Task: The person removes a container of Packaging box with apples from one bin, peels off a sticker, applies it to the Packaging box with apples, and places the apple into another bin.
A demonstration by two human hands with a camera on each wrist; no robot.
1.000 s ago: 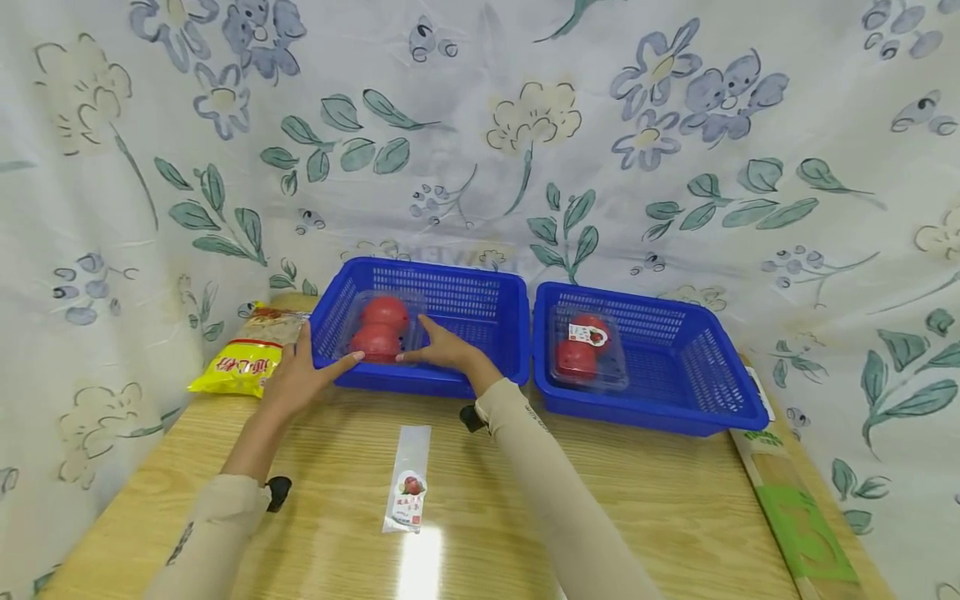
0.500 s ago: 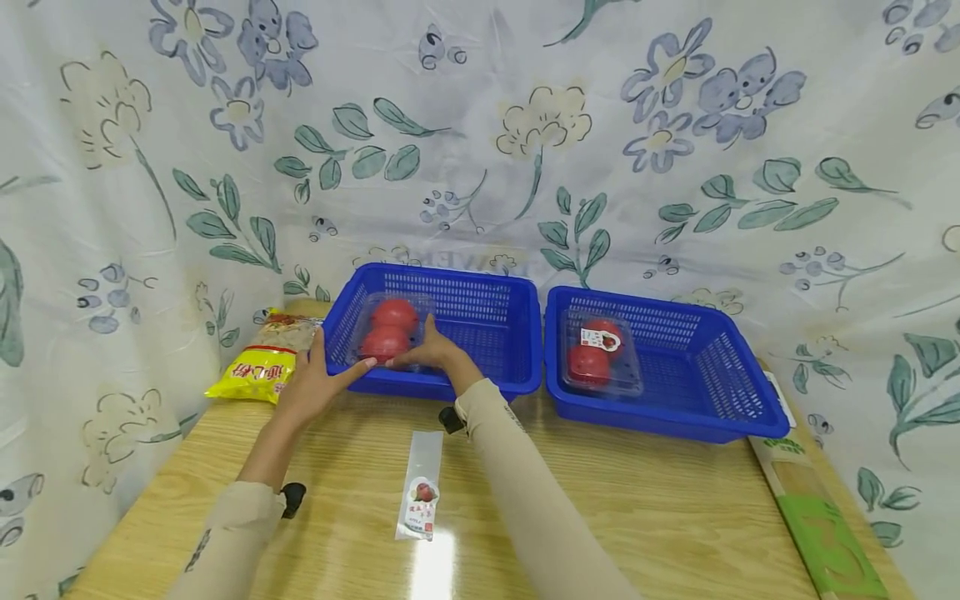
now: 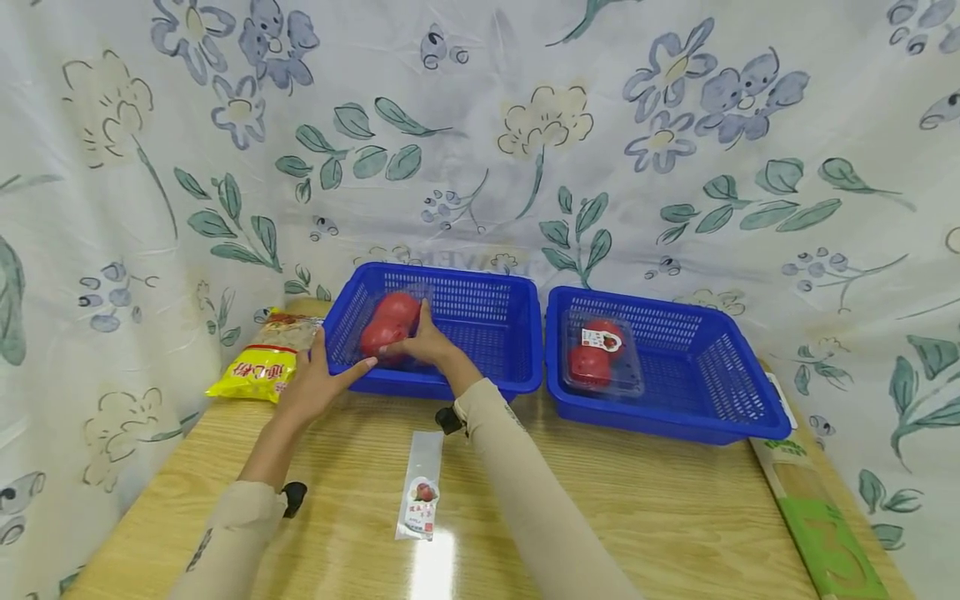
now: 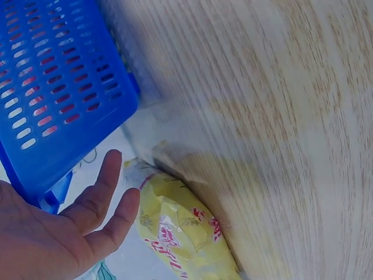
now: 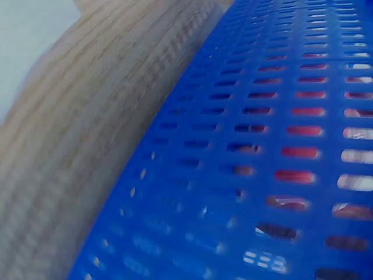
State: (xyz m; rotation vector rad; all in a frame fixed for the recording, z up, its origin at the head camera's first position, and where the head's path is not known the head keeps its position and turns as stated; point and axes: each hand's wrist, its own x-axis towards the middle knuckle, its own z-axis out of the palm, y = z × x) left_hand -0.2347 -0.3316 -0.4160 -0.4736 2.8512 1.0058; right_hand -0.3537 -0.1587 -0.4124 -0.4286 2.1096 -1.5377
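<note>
The clear plastic clamshell of two red tomatoes (image 3: 390, 327) now tilts up, newly gripped by the right hand (image 3: 426, 343) inside the left blue mesh basket (image 3: 480, 333), so lifting has begun, while the open left hand (image 3: 315, 385) steadies the basket's near corner.

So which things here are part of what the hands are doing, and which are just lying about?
In hand:
- clear tomato pack, gripped by the right hand
- left blue basket, with the left hand open against its outer wall

Lying about:
- right blue basket with a labelled tomato pack
- yellow bag
- label strip
- green-printed pack at the table edge
</note>
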